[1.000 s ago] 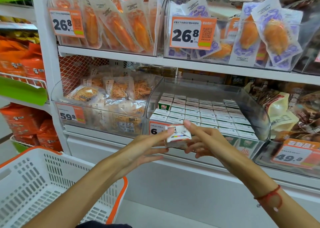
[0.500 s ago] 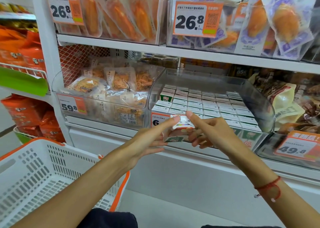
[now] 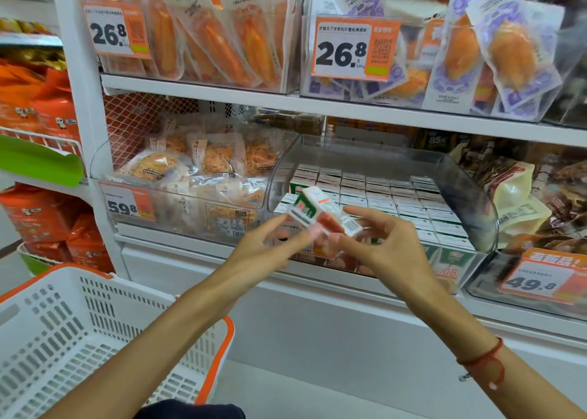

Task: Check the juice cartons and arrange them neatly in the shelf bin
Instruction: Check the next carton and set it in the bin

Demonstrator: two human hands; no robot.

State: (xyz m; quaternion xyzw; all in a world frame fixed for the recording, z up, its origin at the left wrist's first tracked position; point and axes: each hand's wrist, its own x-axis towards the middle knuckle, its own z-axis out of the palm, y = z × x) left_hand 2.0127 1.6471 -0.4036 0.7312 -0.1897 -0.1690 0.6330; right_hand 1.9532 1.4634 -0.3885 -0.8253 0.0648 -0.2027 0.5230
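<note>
Store shelving fills the view: white shelf [image 3: 349, 108] levels w/ clear bins, orange price tags, snack packs above and to both sides. Clear shelf bin [image 3: 476, 196] at centre holds rows of juice cartons [image 3: 397, 202] standing upright, packed edge to edge, tops white, green print on the fronts. I have one juice carton [image 3: 320, 215] out of the bin, held in front of its near-left corner, tilted, one end up and to the left. Left hand [image 3: 263, 250]: fingers extended, tips pinching the carton's lower-left end. Right hand [image 3: 384, 247]: fingers loosely curled, forefinger lying along the top right edge, other fingers under the carton; thumb position not visible. Handling est.: small paperboard pack, prob. light but liquid-filled, so weight will shift when tipped. Walls stiff at corners and folded ends, softer mid-panel; squeezing a panel may dent it. Coated surface likely a bit slick. Rec. hold: across the two narrow sides near the ends, pressure on edges, not on wide faces. Whether a straw is attached cannot be told, frame is blurred there. For return, lower it upright into a gap in the front row. White basket [image 3: 79, 339] w/ orange rim sits at lower left.
</note>
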